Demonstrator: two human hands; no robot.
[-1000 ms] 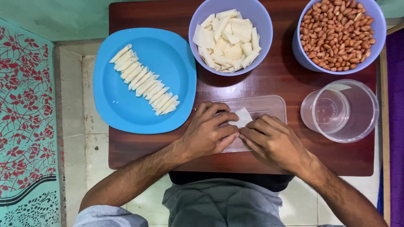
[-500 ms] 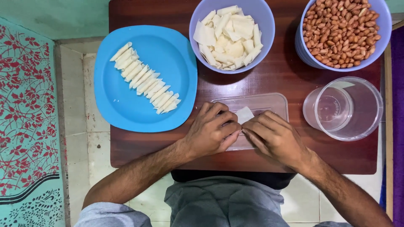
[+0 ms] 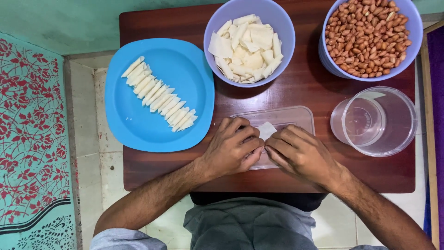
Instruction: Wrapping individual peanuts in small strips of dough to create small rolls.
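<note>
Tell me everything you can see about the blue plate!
The blue plate is squarish with rounded corners and a raised rim, and looks like plastic. It lies flat on the left part of the dark wooden table, its edge hanging slightly past the table's side. A slanted row of thin white rolled wrappers rests on it. The left hand is just beside its lower right corner.

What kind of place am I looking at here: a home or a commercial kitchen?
Likely a home setting, with food prepared by hand on a low wooden table over a tiled floor. A bowl of peanuts, a bowl of white wrappers and a patterned cloth suggest it.
</note>
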